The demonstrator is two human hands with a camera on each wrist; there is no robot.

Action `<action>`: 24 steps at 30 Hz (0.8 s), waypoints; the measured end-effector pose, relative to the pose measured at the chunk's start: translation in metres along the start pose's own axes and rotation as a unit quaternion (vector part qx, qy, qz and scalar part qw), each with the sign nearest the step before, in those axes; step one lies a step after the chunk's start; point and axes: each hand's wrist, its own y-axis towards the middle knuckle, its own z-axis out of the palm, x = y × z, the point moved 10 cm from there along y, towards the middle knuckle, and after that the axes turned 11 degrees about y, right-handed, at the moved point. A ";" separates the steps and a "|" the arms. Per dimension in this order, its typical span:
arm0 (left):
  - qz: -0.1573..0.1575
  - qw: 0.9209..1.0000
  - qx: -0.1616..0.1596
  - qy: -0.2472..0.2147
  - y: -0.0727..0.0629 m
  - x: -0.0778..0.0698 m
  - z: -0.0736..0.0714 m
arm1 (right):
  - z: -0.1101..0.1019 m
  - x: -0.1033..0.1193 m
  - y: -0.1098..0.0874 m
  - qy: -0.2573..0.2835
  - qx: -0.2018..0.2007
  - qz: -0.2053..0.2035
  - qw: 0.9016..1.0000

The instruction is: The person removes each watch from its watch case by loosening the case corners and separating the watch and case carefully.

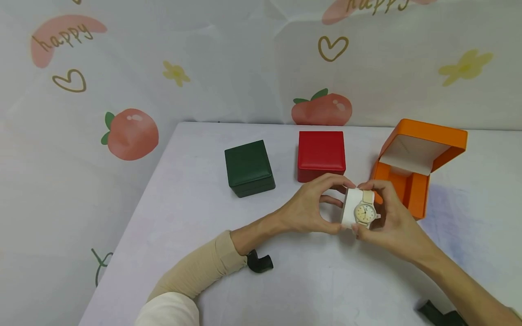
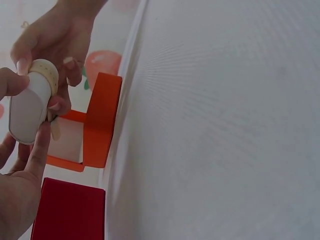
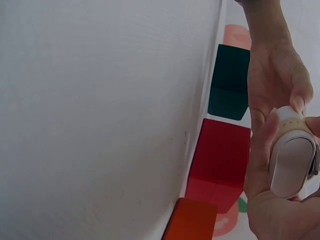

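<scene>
A wristwatch [image 1: 364, 213] with a cream strap and pale round dial sits around a white watch cushion [image 1: 350, 208], dial facing up. My left hand [image 1: 307, 208] pinches the cushion's left end between thumb and fingers. On the other side, my right hand [image 1: 391, 217] grips the cushion and watch, its thumb at the near edge. In the left wrist view the cushion's flat oval end [image 2: 27, 115] shows; the right wrist view shows its other oval end [image 3: 291, 167]. Just behind my right hand stands an orange watch box [image 1: 419, 194], lid raised, its inside partly covered by that hand.
A closed red box [image 1: 321, 151] stands behind my left hand, with a closed green box [image 1: 249, 167] farther left. Black curved pieces [image 1: 260, 262] show by both forearms. A patterned white backdrop [image 1: 244, 59] rises at the white table's back edge.
</scene>
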 end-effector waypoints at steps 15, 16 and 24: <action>-0.007 1.000 -0.008 -0.005 0.001 0.001 0.002 | 0.001 -0.002 0.003 -0.036 0.005 0.015 0.999; -0.008 1.000 -0.009 -0.006 0.001 0.001 0.002 | 0.001 -0.002 0.003 -0.036 0.007 0.016 0.999; -0.013 1.000 0.001 -0.003 0.002 0.002 0.001 | 0.004 -0.001 0.000 0.016 0.020 0.004 1.000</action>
